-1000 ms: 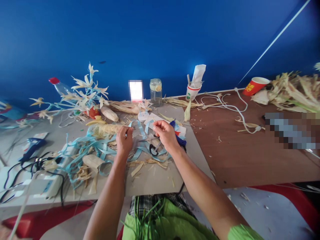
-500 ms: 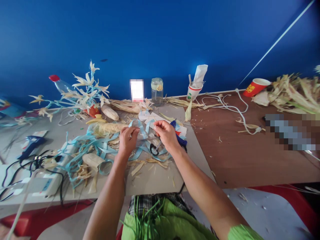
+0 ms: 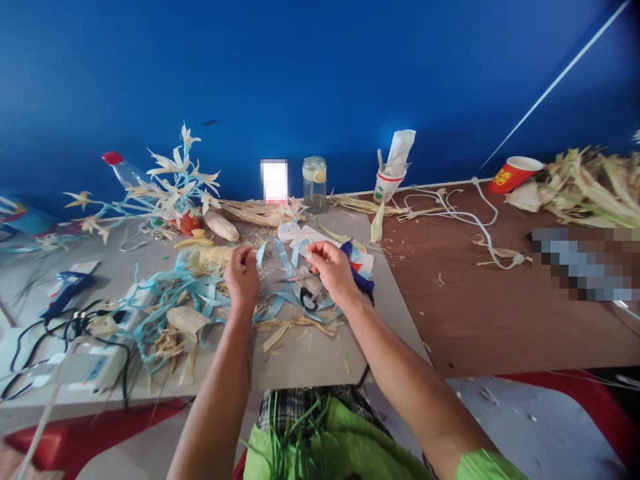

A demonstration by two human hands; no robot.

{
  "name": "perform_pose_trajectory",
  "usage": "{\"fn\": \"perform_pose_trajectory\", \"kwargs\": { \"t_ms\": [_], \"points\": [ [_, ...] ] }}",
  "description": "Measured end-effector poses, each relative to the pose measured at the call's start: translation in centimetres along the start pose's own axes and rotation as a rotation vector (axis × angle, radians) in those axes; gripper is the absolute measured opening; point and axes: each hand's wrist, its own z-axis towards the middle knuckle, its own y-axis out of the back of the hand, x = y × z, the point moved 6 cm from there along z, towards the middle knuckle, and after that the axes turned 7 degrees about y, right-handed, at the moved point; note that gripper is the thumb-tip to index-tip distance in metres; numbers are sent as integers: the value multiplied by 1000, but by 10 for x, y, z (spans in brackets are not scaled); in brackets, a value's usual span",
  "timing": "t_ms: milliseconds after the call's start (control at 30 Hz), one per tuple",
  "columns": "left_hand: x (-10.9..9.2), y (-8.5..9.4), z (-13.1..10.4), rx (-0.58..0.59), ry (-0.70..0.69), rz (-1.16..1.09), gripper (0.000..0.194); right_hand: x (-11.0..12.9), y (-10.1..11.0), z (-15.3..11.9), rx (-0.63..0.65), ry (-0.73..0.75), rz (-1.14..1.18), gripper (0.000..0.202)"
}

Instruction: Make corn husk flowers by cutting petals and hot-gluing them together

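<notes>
My left hand (image 3: 243, 275) is raised over the littered table, its fingers curled together; whatever they hold is too small to make out. To its right, my right hand (image 3: 327, 265) pinches something thin and pale that I cannot name. Light blue ribbon (image 3: 284, 259) loops up between the two hands. Just below my right hand lies a roll of clear tape or similar item with a black ring (image 3: 308, 299), partly covered. Blue-handled scissors or pliers (image 3: 361, 273) rest beyond my right wrist.
Husk flowers on blue stems (image 3: 175, 173) stand at the back left. A glue gun (image 3: 69, 288), power strip (image 3: 107, 363) and black cables lie left. Along the wall are a glass jar (image 3: 315, 187) and white cup (image 3: 388, 185). A red cup (image 3: 515, 175) and corn husks (image 3: 590, 187) are right.
My left hand has moved left, away from my right hand, so the gap between them is wider. My right hand has hardly moved.
</notes>
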Motion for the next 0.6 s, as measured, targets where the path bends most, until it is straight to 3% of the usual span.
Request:
{"fn": "perform_pose_trajectory", "kwargs": {
  "t_ms": [100,233,333,600],
  "points": [
    [-2,2,3,-33,-60,6,17,0,0,0,5,3,10,21],
    [-16,-12,-7,222,-157,-18,17,0,0,0,9,0,17,20],
    [-19,-21,-16,373,-117,-44,23,0,0,0,10,0,18,19],
    [-17,-27,-13,416,-113,-122,24,-1,-1,1,14,0,7,20]
  ]
}}
